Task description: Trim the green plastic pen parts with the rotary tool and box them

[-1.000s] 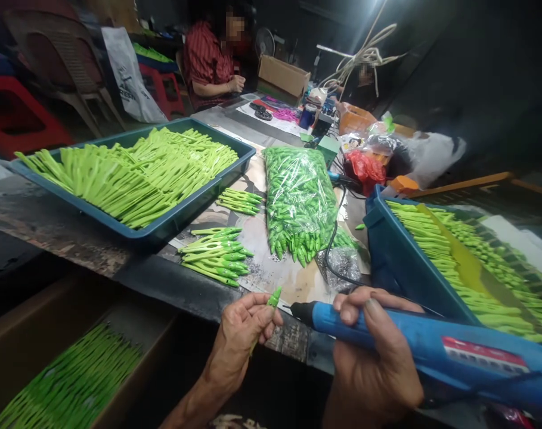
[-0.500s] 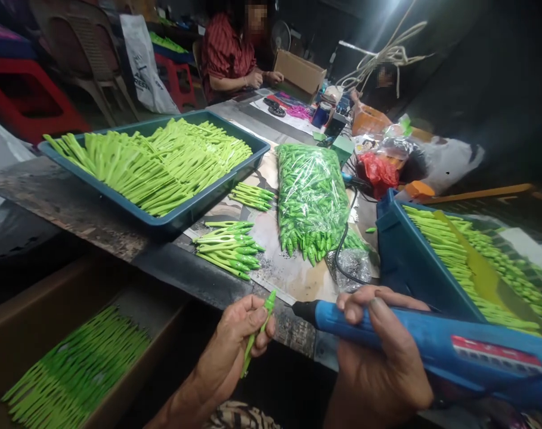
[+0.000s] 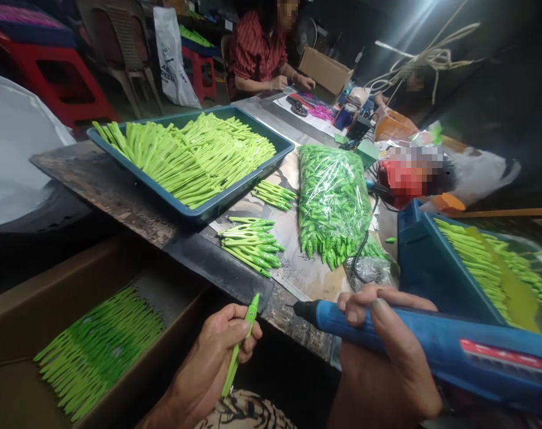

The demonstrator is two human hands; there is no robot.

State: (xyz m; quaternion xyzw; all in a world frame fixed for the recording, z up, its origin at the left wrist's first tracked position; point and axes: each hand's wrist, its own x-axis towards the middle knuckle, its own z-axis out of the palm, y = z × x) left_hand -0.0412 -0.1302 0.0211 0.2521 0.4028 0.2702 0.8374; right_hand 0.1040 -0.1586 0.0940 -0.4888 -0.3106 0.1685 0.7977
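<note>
One slim bright-green plastic stick with a pointed tip [image 3: 241,342] is clamped between the thumb and fingers of the left hand [image 3: 219,345], just off the edge of the dark, worn table [image 3: 87,170]. The right hand [image 3: 387,351] is wrapped around one blue handheld power tool with a black nose [image 3: 445,333], its tip near the stick but not touching it; the hands are apart. Two bundles of green sticks lie on the table, a nearer one [image 3: 251,245] and a farther one [image 3: 274,195], overlapping too much to count. Around them are one dark-blue plastic tray [image 3: 235,193], one clear plastic bag packed with green pieces [image 3: 333,202], one deep blue plastic bin [image 3: 431,280] and one brown cardboard box [image 3: 51,295], the last three-walled containers all holding green pieces. A black cable [image 3: 356,265] crosses before the bag, and the power tool hides part of the bin.
</note>
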